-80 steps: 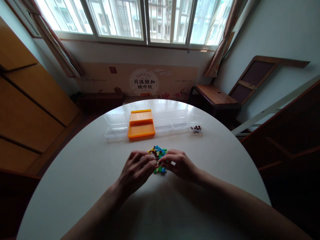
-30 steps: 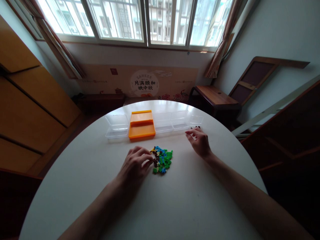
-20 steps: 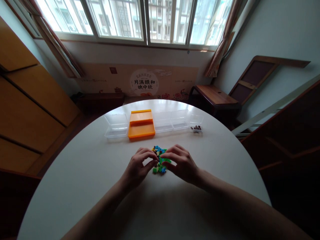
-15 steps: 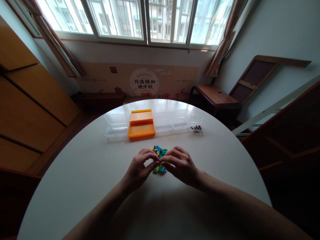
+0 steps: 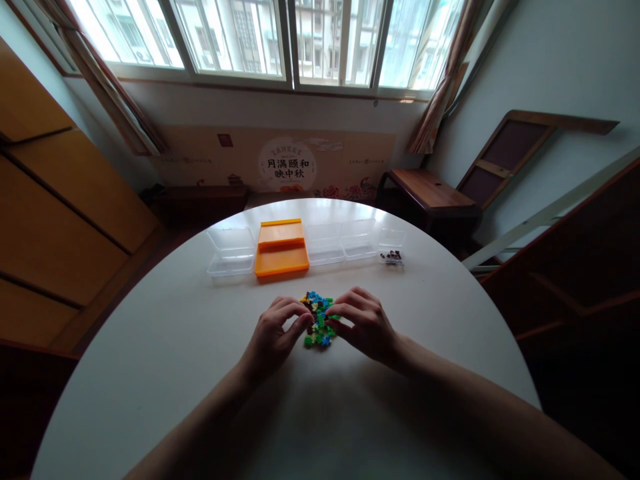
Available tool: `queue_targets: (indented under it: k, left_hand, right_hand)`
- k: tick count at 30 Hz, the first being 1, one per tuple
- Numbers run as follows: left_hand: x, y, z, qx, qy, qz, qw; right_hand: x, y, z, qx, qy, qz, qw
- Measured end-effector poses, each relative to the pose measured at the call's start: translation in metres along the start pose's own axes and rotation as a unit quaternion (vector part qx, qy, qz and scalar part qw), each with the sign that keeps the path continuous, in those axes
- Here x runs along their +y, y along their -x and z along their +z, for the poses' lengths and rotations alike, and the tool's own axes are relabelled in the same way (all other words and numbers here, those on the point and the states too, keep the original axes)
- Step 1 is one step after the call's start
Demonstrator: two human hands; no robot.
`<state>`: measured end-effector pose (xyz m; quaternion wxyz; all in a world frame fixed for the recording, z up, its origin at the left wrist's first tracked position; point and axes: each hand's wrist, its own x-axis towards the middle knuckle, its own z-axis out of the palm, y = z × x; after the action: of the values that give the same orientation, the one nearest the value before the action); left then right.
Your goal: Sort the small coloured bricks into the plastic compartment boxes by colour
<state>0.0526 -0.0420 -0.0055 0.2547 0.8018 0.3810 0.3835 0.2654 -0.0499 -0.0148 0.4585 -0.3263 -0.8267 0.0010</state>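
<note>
The round white table [image 5: 165,347] has lots of bare room in the lower left, lower right and far right of the frame. In the middle, the little heap of green, blue and yellow toy bricks [image 5: 318,320] blocks the way. Higher up stands a row: clear plastic boxes [image 5: 231,252], an orange plastic tray [image 5: 281,248], and a small clear box [image 5: 391,244], maybe holding dark bits.
</note>
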Motion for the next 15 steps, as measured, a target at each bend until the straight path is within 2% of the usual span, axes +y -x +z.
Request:
queue_targets:
  k: [4, 8, 12, 15]
  left_hand:
    - [-0.002, 0.001, -0.001, -0.001, -0.028, -0.004, 1.000]
    - [-0.004, 0.003, 0.000, -0.013, -0.035, 0.001, 0.999]
    - [-0.004, 0.003, 0.000, -0.016, -0.032, 0.007, 0.999]
    - [-0.004, 0.003, -0.001, -0.016, -0.035, 0.007, 0.999]
  right_hand:
    - [0.023, 0.001, -0.006, 0.009, 0.043, 0.030, 0.999]
    - [0.063, 0.003, -0.023, 0.050, 0.111, 0.102, 0.987]
    - [0.106, 0.011, -0.045, 0.120, 0.181, 0.229, 0.949]
    - [0.130, 0.020, -0.056, 0.135, 0.198, 0.309, 0.920]
